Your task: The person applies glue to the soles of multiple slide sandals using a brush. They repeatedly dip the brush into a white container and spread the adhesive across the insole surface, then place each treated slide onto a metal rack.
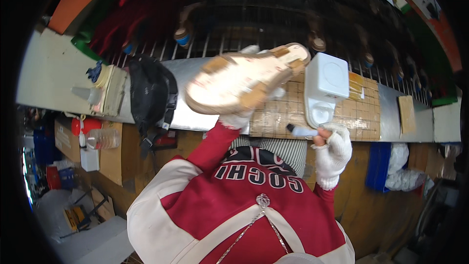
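Observation:
In my white-gloved left hand I hold a sandal, its pale underside facing up and brown strap ends folded onto the edges. It is blurred by motion and hides most of that hand. My right hand, in a white glove with bare fingertips, grips a small brush with a pale handle and dark bristles pointing left. Just beyond the brush stands a white plastic dispenser pot with a round well at its front. The sandal's narrow end lies close to the pot's left side.
Cardboard wrapped in clear film covers part of the metal bench. A black waist bag lies at the left. Behind the bench runs a barred rack with several shoes on it. A blue crate with plastic-wrapped items sits at lower right.

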`<control>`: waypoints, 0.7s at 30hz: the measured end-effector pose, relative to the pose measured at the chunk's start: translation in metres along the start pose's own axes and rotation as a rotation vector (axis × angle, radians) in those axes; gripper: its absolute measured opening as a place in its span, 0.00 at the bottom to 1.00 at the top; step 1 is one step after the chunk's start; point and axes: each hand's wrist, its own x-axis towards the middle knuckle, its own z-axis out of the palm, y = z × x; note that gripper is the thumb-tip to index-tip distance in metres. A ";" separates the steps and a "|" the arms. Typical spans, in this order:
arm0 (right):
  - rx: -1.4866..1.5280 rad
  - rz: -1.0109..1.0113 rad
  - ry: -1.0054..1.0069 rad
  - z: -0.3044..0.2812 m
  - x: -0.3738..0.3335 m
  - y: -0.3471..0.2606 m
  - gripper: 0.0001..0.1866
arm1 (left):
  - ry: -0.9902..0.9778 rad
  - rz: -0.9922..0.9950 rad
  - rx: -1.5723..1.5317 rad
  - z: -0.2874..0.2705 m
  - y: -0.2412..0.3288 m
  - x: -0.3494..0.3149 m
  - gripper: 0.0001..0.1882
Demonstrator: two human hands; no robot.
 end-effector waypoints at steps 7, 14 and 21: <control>-0.659 0.060 -0.019 -0.055 -0.008 0.054 0.05 | 0.400 -0.042 -0.414 -0.023 0.007 -0.024 0.51; -0.900 -0.073 -0.094 -0.047 0.001 0.073 0.08 | 0.556 -0.307 -0.527 -0.034 -0.018 -0.055 0.40; -0.870 -0.081 -0.197 -0.057 0.007 0.072 0.06 | 0.610 -0.333 -0.442 -0.026 -0.013 -0.062 0.37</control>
